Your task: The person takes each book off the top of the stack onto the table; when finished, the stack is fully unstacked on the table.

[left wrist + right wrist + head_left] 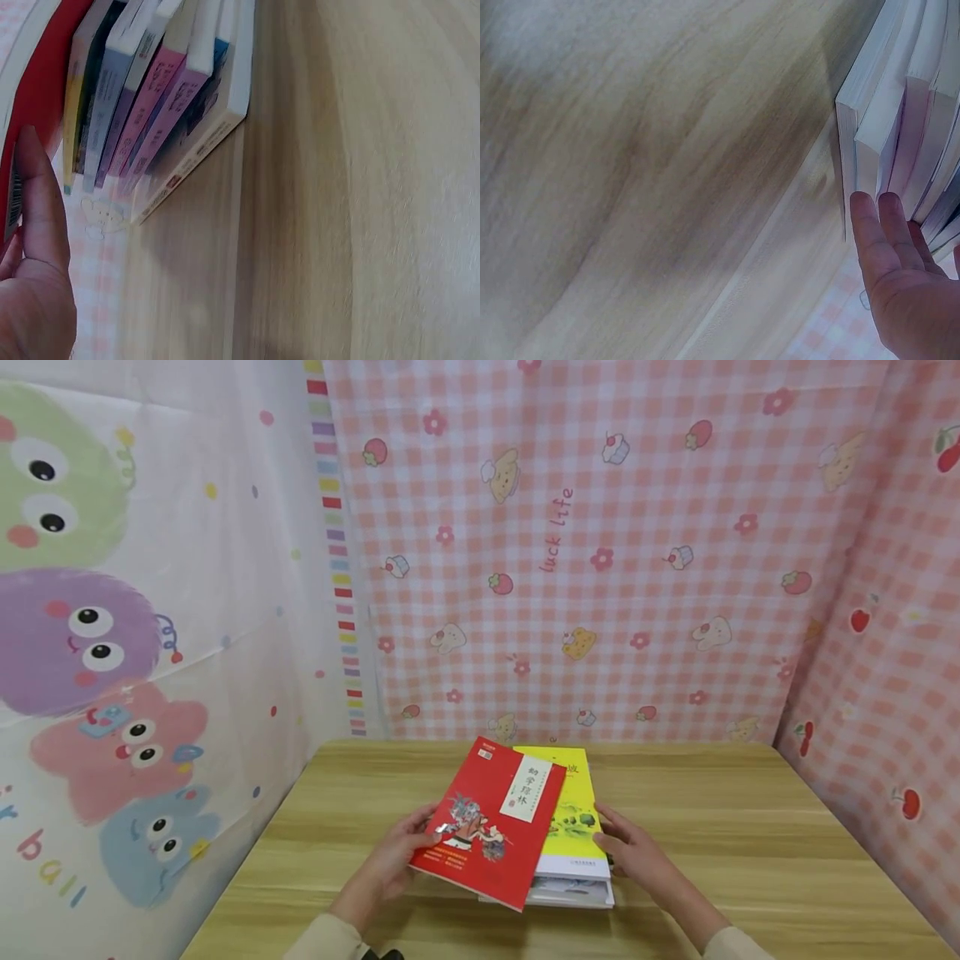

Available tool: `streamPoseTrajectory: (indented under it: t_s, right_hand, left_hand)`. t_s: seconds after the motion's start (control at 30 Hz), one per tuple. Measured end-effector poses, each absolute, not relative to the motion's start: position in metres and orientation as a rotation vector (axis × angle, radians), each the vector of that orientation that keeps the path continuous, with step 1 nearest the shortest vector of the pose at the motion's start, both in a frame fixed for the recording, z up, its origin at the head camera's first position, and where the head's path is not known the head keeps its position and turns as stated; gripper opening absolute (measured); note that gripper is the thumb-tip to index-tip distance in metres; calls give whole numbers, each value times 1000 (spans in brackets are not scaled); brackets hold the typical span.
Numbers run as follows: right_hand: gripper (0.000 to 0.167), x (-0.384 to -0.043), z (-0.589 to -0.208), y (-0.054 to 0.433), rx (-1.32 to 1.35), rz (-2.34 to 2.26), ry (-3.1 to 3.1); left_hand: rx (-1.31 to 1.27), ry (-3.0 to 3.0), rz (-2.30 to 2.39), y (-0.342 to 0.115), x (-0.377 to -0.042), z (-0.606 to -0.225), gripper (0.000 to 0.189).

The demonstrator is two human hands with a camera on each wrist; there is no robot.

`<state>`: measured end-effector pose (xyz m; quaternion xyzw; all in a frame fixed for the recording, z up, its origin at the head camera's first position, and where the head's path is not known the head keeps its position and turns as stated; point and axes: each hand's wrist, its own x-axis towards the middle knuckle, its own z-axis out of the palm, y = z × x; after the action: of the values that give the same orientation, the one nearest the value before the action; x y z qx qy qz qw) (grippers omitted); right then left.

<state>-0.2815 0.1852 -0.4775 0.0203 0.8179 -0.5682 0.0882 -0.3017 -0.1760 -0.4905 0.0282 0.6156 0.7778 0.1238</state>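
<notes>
A red book (487, 827) with a white title panel lies tilted over the left part of a book stack. My left hand (401, 852) grips its left edge, thumb on the cover and fingers underneath. In the left wrist view the red book (45, 82) stands apart from the stacked books (150, 90). A yellow book (573, 818) tops the stack, partly covered by the red one. My right hand (637, 856) touches the stack's right side. In the right wrist view its extended fingers (866, 225) rest along the edges of several books (900, 127).
The stack stands on a wood-grain table (697, 827), near its front. Behind hangs a pink checked curtain (570, 610). A white cloth (247, 568) with cartoon figures hangs at the left, and another patterned cloth (877, 693) at the right.
</notes>
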Motion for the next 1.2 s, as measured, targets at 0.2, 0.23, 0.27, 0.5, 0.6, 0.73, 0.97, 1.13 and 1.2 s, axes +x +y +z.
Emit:
streamPoseTrajectory:
  t_s: [0.2, 0.23, 0.27, 0.5, 0.6, 0.73, 0.97, 1.13, 1.2]
  right_hand:
    - [59, -283, -478, 187, 45, -1705, 2429]
    - [59, -283, -479, 188, 44, -1709, 2427]
    - [59, -283, -479, 188, 43, -1713, 2424]
    - [59, -284, -481, 188, 60, -1738, 2411]
    - [60, -284, -482, 187, 66, -1736, 2413]
    - [61, -283, -481, 186, 79, -1735, 2421]
    - [60, -283, -484, 186, 62, -1790, 2387]
    - [60, -282, -484, 186, 45, -1820, 2353]
    - [61, -283, -484, 186, 44, -1809, 2357]
  left_hand:
    - [1, 1826, 2329, -194, -311, -485, 61]
    - [-16, 1829, 2342, -197, -313, -483, 60]
    - [-36, 1838, 2355, -202, -315, -482, 60]
    - [-134, 1876, 2410, -239, -329, -473, 59]
    - [-170, 1890, 2420, -256, -336, -472, 60]
    - [-190, 1926, 2411, -276, -346, -474, 61]
    - [-239, 2025, 2325, -308, -359, -481, 64]
    - [-268, 2090, 2245, -326, -363, -486, 65]
    - [-269, 2100, 2235, -333, -364, -489, 65]
